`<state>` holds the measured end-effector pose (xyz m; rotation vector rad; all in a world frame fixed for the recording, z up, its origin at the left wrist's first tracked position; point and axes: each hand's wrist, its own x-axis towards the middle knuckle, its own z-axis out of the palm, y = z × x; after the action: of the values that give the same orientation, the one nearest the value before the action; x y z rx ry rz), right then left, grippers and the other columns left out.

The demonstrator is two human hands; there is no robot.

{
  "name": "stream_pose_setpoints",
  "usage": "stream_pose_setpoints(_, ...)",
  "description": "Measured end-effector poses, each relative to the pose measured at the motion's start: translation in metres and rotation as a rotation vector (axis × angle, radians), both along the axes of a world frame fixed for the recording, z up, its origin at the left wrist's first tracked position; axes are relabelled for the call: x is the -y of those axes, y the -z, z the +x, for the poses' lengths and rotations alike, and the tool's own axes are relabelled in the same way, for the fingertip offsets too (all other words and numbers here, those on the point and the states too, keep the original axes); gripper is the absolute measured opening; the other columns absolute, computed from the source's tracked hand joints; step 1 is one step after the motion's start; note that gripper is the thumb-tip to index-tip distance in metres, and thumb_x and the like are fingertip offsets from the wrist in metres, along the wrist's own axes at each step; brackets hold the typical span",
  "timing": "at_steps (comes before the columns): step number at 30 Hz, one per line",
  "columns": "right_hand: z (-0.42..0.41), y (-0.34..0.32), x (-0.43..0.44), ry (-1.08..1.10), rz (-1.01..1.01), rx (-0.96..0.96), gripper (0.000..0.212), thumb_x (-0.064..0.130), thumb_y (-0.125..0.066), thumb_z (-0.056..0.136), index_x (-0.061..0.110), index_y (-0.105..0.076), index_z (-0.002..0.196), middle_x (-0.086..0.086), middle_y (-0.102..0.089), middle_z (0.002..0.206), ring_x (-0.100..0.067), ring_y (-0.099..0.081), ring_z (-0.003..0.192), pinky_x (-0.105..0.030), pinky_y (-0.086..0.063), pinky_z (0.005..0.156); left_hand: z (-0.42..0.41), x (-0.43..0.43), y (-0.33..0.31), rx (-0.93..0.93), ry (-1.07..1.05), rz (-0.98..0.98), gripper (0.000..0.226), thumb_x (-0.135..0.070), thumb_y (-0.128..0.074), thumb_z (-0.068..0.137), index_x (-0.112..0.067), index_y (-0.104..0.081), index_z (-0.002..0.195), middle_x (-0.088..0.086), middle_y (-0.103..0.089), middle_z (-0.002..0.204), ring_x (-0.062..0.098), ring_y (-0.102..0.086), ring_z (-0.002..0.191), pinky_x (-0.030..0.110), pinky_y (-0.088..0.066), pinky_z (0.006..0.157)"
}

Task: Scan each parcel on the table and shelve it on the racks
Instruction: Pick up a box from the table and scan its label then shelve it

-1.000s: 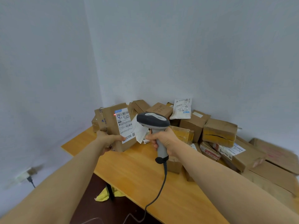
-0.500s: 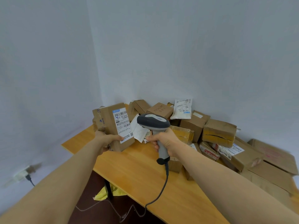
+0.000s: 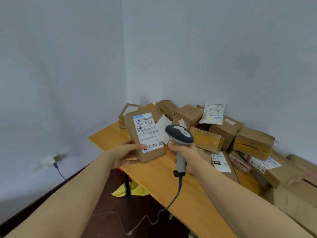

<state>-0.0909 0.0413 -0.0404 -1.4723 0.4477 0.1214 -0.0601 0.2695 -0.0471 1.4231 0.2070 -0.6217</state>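
A wooden tabletop (image 3: 171,182) runs from the near right to the far corner of the room. Its far and right parts carry a heap of cardboard parcels (image 3: 253,140), with a white pouch (image 3: 212,113) on top. The held parcel (image 3: 132,134), a brown box, stands upright and slightly tilted at the tabletop's left edge, label side toward the camera. The left hand (image 3: 126,154) has its grip clamped on the box's lower left corner, thumb across the front. The right hand (image 3: 186,156) has its grip clamped round the handle of the scanner (image 3: 180,134), whose head lies just right of the white label (image 3: 148,132). The scanner cable (image 3: 173,200) hangs toward the floor.
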Motion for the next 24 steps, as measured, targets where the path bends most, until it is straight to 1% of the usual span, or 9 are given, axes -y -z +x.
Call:
stream_pose_setpoints(4,-0.019,0.017,-0.024,-0.106,0.110,-0.057,0.037,0.010,-0.081,0.075,0.008,-0.065,0.108,-0.011,-0.072,0.094,-0.023,-0.067,0.082,-0.031,-0.051,0.057,-0.053,-0.018,0.010,-0.058,-0.069,-0.038,0.065,-0.021,-0.086,0.062,-0.018,-0.060,0.122,0.005,-0.069,0.116,0.023,-0.064,0.110,0.039,-0.054,0.090)
stream_pose_setpoints(7,-0.040,0.028,-0.048,-0.272,0.202,-0.113,0.032,0.014,-0.080,0.077,0.007,-0.068,0.106,-0.014,-0.073,0.096,-0.029,-0.068,0.088,-0.034,-0.055,0.058,-0.105,-0.037,0.015,-0.087,-0.165,-0.047,0.049,-0.022,-0.077,0.074,-0.018,-0.062,0.121,0.004,-0.071,0.111,0.019,-0.067,0.101,0.038,-0.053,0.092)
stream_pose_setpoints(10,-0.075,0.047,-0.079,-0.456,0.282,-0.199,0.046,0.026,-0.081,0.068,0.009,-0.068,0.109,-0.017,-0.072,0.104,-0.033,-0.067,0.096,-0.042,-0.057,0.067,-0.169,-0.053,0.025,-0.137,-0.309,-0.046,0.039,-0.026,-0.071,0.079,-0.017,-0.063,0.116,0.005,-0.069,0.111,0.020,-0.065,0.100,0.041,-0.051,0.096)
stream_pose_setpoints(12,-0.105,0.059,-0.102,-0.546,0.326,-0.254,0.051,0.029,-0.079,0.065,0.009,-0.067,0.110,-0.017,-0.072,0.107,-0.034,-0.066,0.097,-0.049,-0.056,0.077,-0.215,-0.066,0.034,-0.163,-0.402,-0.031,0.041,-0.028,-0.072,0.078,-0.016,-0.063,0.116,0.007,-0.066,0.116,0.022,-0.062,0.106,0.044,-0.049,0.099)
stream_pose_setpoints(14,-0.136,0.069,-0.128,-0.637,0.342,-0.293,0.046,0.028,-0.077,0.071,0.011,-0.066,0.111,-0.015,-0.072,0.106,-0.034,-0.066,0.096,-0.053,-0.054,0.085,-0.261,-0.083,0.042,-0.193,-0.485,0.002,0.048,-0.032,-0.077,0.073,-0.017,-0.063,0.116,0.007,-0.064,0.119,0.023,-0.061,0.108,0.045,-0.049,0.099)
stream_pose_setpoints(17,-0.180,0.072,-0.170,-0.800,0.309,-0.333,0.057,0.031,-0.080,0.065,0.009,-0.064,0.115,-0.014,-0.072,0.107,-0.034,-0.067,0.099,-0.053,-0.054,0.083,-0.333,-0.109,0.048,-0.225,-0.579,0.021,0.067,-0.040,-0.081,0.059,-0.021,-0.061,0.120,0.008,-0.061,0.125,0.025,-0.059,0.114,0.044,-0.053,0.089)
stream_pose_setpoints(18,-0.194,0.069,-0.184,-0.853,0.287,-0.341,0.062,0.031,-0.082,0.059,0.008,-0.064,0.114,-0.015,-0.072,0.106,-0.035,-0.067,0.098,-0.053,-0.054,0.083,-0.355,-0.118,0.049,-0.223,-0.627,0.004,0.066,-0.040,-0.081,0.059,-0.021,-0.061,0.120,0.010,-0.060,0.126,0.027,-0.059,0.114,0.045,-0.054,0.088)
stream_pose_setpoints(21,-0.234,0.061,-0.230,-0.990,0.222,-0.339,0.065,0.030,-0.083,0.052,0.007,-0.065,0.110,-0.016,-0.073,0.102,-0.035,-0.067,0.093,-0.052,-0.055,0.081,-0.414,-0.147,0.050,-0.207,-0.799,-0.055,0.045,-0.029,-0.077,0.074,-0.018,-0.062,0.115,0.012,-0.061,0.122,0.030,-0.060,0.113,0.051,-0.050,0.095)
stream_pose_setpoints(24,-0.276,0.054,-0.279,-1.081,0.206,-0.326,0.062,0.029,-0.083,0.054,0.007,-0.065,0.109,-0.017,-0.072,0.104,-0.035,-0.067,0.094,-0.052,-0.055,0.080,-0.466,-0.182,0.045,-0.190,-0.906,-0.059,0.054,-0.030,-0.078,0.073,-0.018,-0.059,0.122,0.013,-0.061,0.125,0.029,-0.061,0.113,0.048,-0.054,0.090)
